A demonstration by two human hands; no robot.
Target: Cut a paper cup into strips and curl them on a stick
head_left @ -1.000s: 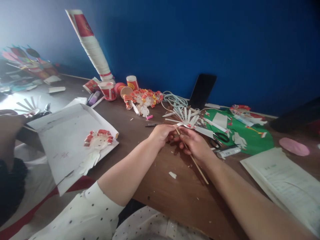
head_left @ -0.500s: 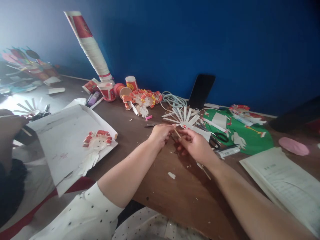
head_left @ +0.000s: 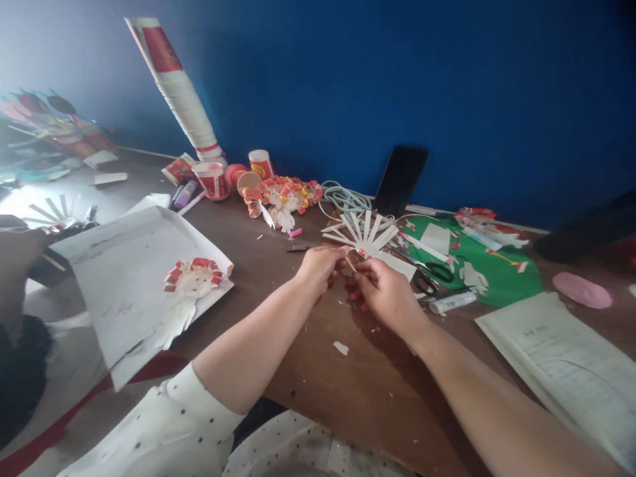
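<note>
Fringed paper piece [head_left: 366,230]: white, strips fanned, was held at the fingertips above the brown table [head_left: 308,411]. Surroundings, in descending size: blue wall [head_left: 308,86], rose behind; white paper sheet [head_left: 119,285], lay left under a red-and-white cut-out [head_left: 193,285]; booklet [head_left: 566,364], lay right; green sheet [head_left: 517,281], carried paper scraps; paper-cup stack [head_left: 183,109], stood tall at the back; black phone [head_left: 401,177], leaned against the wall (pale cable [head_left: 342,195] lay beside it); black-handled scissors [head_left: 440,271] and white tube [head_left: 452,303], crowded the right hand's far side. Right hand [head_left: 390,291]: curled, pinched a thin stick [head_left: 350,264]. Left hand [head_left: 320,270]: fingers bent, pinched the paper's base by the stick's tip.
</note>
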